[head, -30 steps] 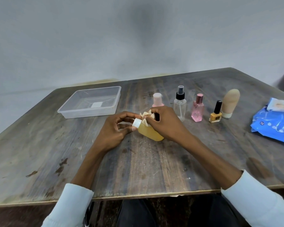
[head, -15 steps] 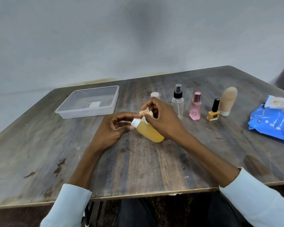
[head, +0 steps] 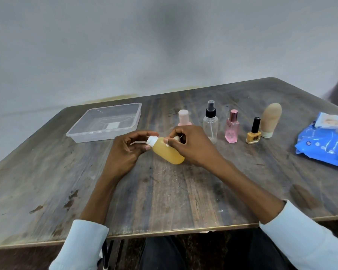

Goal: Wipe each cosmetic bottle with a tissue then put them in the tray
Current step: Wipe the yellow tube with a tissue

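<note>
Left hand pinches the white cap of the amber bottle (tilted above the bench); right hand fingers grip a tissue against it.

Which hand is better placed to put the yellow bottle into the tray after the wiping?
Probably the left hand. It already pinches the yellow bottle by its white cap, and the tray lies on its side. The right hand holds the tissue.
</note>
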